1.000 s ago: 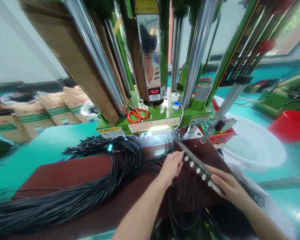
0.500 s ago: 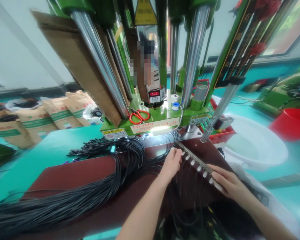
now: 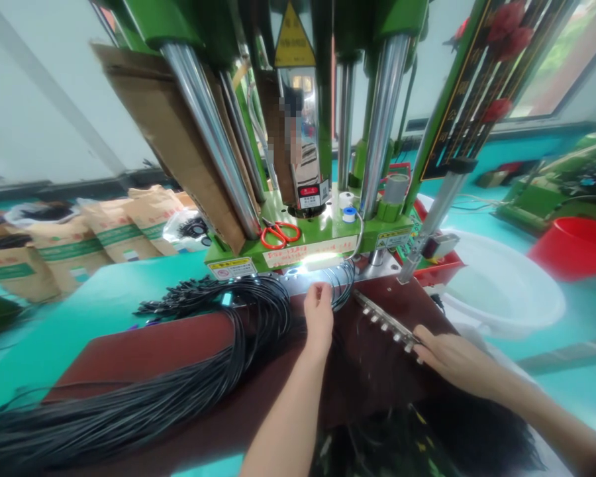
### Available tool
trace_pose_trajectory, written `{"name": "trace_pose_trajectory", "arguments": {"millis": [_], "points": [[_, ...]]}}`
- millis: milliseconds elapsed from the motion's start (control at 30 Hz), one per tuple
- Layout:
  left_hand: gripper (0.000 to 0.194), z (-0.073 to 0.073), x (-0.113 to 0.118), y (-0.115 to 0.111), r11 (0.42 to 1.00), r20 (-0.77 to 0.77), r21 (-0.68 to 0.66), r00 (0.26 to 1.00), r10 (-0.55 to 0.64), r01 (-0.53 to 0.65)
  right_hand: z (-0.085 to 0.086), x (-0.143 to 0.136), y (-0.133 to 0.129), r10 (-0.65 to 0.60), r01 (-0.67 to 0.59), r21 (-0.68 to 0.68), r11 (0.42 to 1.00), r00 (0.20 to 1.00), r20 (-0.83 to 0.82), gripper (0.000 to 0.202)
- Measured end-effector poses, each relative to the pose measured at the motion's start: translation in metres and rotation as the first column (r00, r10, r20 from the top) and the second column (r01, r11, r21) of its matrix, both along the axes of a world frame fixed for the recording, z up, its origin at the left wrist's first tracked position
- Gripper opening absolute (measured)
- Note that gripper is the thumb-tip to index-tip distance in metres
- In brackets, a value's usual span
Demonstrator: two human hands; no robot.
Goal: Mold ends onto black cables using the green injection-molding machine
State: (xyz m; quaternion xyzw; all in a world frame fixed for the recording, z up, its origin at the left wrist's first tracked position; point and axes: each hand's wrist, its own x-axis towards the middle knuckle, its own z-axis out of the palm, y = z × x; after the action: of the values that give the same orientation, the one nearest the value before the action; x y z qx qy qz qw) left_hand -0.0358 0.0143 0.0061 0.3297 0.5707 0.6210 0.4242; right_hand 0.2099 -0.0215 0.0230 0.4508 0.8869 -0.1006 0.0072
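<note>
My right hand (image 3: 442,354) grips the near end of a narrow metal bar (image 3: 390,322), which slants across the dark red tabletop. Several small pale metal pieces stick out along the bar's lower side. My left hand (image 3: 320,318) is raised in front of the lit press bed (image 3: 300,281), its fingers drawn together; what they hold, if anything, cannot be made out. Thin black cables (image 3: 345,285) loop just right of its fingertips. To the left lies a thick bundle of black cables (image 3: 179,391), curving up to a pile of dark cable ends (image 3: 179,296).
A green press with steel columns (image 3: 203,126) stands ahead. Red-handled scissors (image 3: 281,235) and a blue-and-white tape roll (image 3: 349,214) rest on its ledge. Cardboard (image 3: 169,139) leans at left. A white tub (image 3: 506,285) and red bucket (image 3: 576,248) stand right; paper sacks (image 3: 99,232) stand left.
My left hand has left the bar's far end and moved left and up toward the press bed. My right hand keeps the bar, its grip slightly shifted. The view has moved slightly.
</note>
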Motion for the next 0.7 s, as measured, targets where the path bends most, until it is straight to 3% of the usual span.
{"name": "trace_pose_trajectory", "arguments": {"millis": [100, 233, 300, 400, 500, 600, 700], "points": [[0.013, -0.005, -0.004, 0.004, 0.992, -0.04, 0.083, 0.994, 0.097, -0.094, -0.003, -0.01, 0.004, 0.095, -0.135, 0.163, 0.977, 0.968, 0.231, 0.014], [0.011, -0.011, -0.006, 0.007, 0.992, -0.019, 0.075, 0.995, 0.099, -0.097, -0.001, -0.016, 0.008, 0.076, -0.118, 0.162, 0.98, 0.967, 0.245, 0.016], [0.011, -0.014, -0.007, 0.009, 0.994, -0.022, 0.061, 0.996, 0.089, -0.087, 0.003, -0.015, 0.013, 0.058, -0.072, 0.089, 0.993, 0.987, 0.15, 0.019], [0.017, -0.016, -0.009, 0.012, 0.996, 0.012, 0.021, 0.996, 0.085, -0.085, 0.008, -0.016, 0.029, 0.022, -0.037, -0.092, 0.995, 0.988, -0.155, 0.023], [0.025, -0.015, -0.016, 0.017, 0.997, 0.181, -0.029, 0.981, 0.075, -0.071, 0.002, -0.03, 0.054, -0.166, 0.023, -0.306, 0.952, 0.876, -0.452, 0.024], [0.027, -0.015, -0.027, 0.025, 0.998, 0.327, -0.056, 0.944, 0.048, -0.031, -0.01, -0.055, 0.086, -0.35, 0.102, -0.416, 0.904, 0.736, -0.579, 0.03], [0.025, -0.022, -0.036, 0.038, 0.995, 0.405, -0.099, 0.914, 0.034, 0.007, -0.016, -0.082, 0.116, -0.344, 0.126, -0.379, 0.917, 0.732, -0.588, 0.043]]}}
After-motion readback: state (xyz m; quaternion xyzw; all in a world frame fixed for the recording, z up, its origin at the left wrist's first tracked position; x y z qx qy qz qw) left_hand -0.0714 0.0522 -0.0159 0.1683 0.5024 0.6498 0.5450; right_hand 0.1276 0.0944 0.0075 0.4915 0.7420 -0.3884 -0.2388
